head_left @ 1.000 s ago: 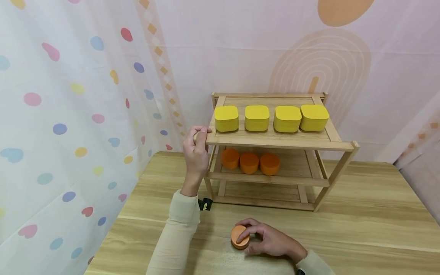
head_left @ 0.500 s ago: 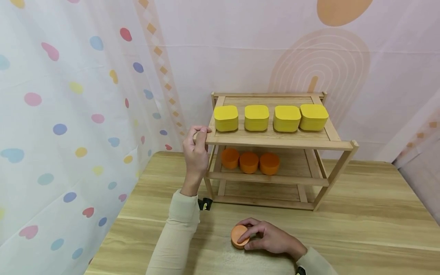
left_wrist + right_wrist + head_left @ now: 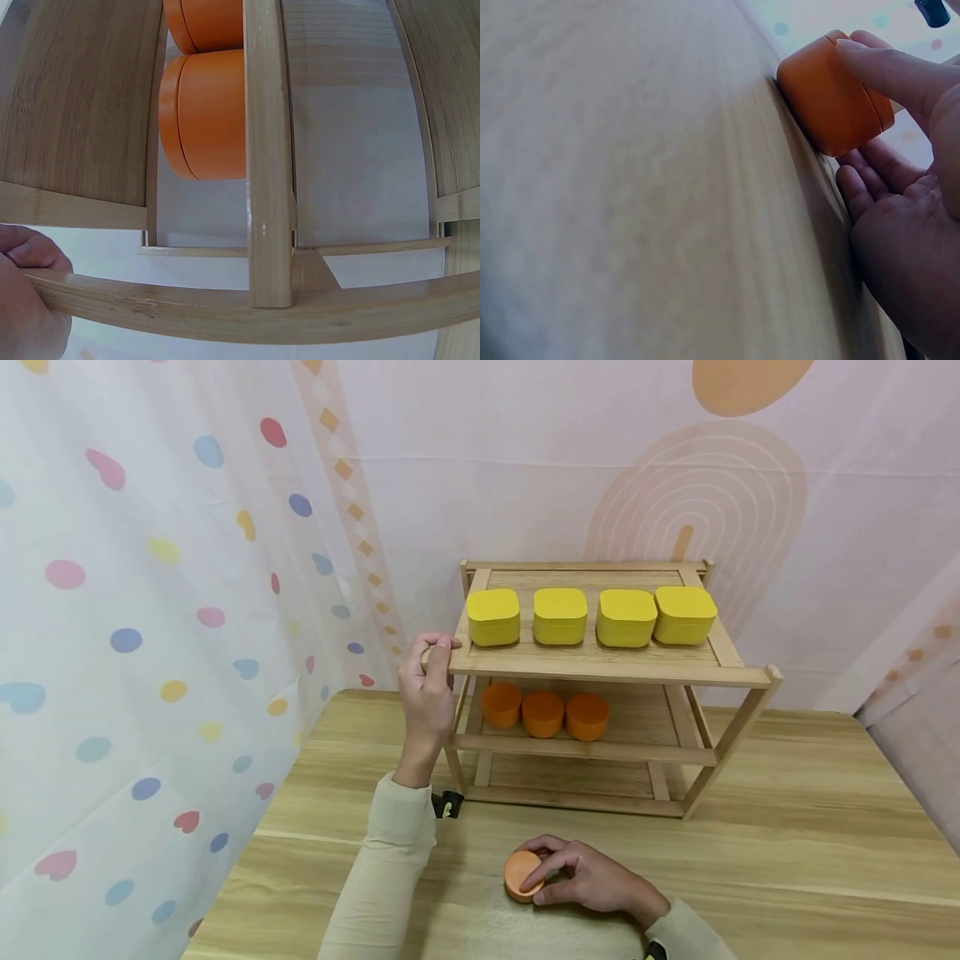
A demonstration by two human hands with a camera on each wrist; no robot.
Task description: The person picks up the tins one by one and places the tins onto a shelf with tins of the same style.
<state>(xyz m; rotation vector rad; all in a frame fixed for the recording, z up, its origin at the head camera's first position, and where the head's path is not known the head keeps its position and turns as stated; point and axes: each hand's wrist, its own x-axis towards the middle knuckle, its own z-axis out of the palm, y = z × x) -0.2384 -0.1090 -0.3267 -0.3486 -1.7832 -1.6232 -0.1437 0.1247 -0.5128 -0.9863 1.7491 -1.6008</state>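
Observation:
My left hand (image 3: pixel 429 697) grips the front left corner of a wooden shelf rack (image 3: pixel 600 672); in the left wrist view its fingers (image 3: pixel 34 251) wrap the rack's end bar. Down on the table my right hand (image 3: pixel 592 877) holds a round orange box (image 3: pixel 521 875), thumb at its near side and a finger over its lid. The right wrist view shows that orange box (image 3: pixel 829 97) resting on the tabletop, thumb close to the lid's seam. Three like orange round boxes (image 3: pixel 543 714) stand in a row on the middle shelf, toward its left.
Several yellow square boxes (image 3: pixel 560 617) line the rack's top shelf. The bottom shelf (image 3: pixel 570 777) lies just above the wooden table (image 3: pixel 810 827). A patterned curtain (image 3: pixel 525 460) hangs close behind the rack and along the left side.

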